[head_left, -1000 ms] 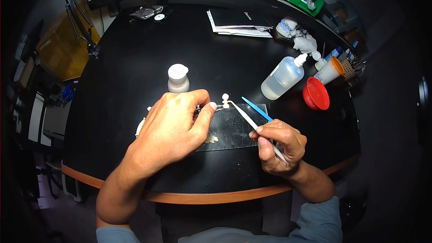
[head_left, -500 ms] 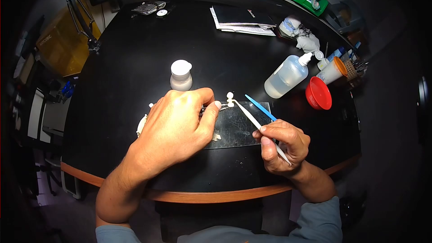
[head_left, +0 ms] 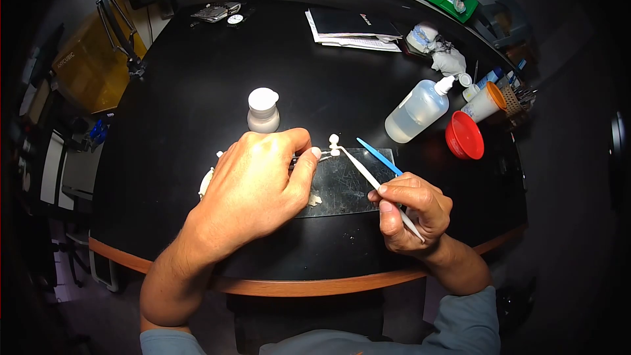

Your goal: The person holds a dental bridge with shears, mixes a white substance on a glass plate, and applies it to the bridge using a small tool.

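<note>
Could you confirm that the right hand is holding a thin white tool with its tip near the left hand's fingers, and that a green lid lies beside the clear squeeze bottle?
Not quite: the lid is red, not green, as the head view shows. The rest holds: the right hand holds the thin white tool, its tip near the fingers of the left hand, and the lid lies beside the clear squeeze bottle.

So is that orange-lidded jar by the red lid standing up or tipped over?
Tipped. The jar leans on its side, orange lid up-right, beside the red lid.

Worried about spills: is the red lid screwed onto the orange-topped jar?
No, the red lid lies loose on the black table beside the tilted jar.
</note>
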Demonstrator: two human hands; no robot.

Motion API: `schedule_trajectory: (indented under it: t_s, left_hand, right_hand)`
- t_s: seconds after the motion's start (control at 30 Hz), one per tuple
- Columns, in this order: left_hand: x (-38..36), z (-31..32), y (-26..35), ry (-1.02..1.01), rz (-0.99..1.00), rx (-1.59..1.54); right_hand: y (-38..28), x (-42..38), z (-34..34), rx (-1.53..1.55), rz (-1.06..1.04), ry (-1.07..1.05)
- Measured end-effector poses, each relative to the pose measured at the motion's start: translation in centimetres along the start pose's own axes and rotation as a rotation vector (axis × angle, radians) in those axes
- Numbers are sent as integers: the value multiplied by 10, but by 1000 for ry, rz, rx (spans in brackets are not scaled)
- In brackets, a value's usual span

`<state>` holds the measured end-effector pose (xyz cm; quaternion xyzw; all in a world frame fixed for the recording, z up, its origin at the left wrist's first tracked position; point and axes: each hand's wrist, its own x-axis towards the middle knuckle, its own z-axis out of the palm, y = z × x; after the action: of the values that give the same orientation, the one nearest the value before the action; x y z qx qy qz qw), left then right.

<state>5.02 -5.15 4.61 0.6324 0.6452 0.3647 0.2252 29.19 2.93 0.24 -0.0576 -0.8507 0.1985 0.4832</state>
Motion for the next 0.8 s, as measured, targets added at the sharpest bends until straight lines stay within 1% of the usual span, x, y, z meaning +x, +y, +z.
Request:
schedule_trajectory:
  t_s: [0.6,0.67,0.73,0.8]
  left_hand:
    - [0,-1,0,-2,-9,11]
    - [3,-3,-4,28,-9,-12]
    - [6,-13,-2,9,-65,-86]
    - [9,-7,-13,101,9,-162]
  right_hand:
    - [-3,-1,-2,-12,86,25]
    - [-7,-2,-5,-4,129,-13]
    - [-6,-1,-5,17,126,-83]
    - [-4,0,-2,40,85,-181]
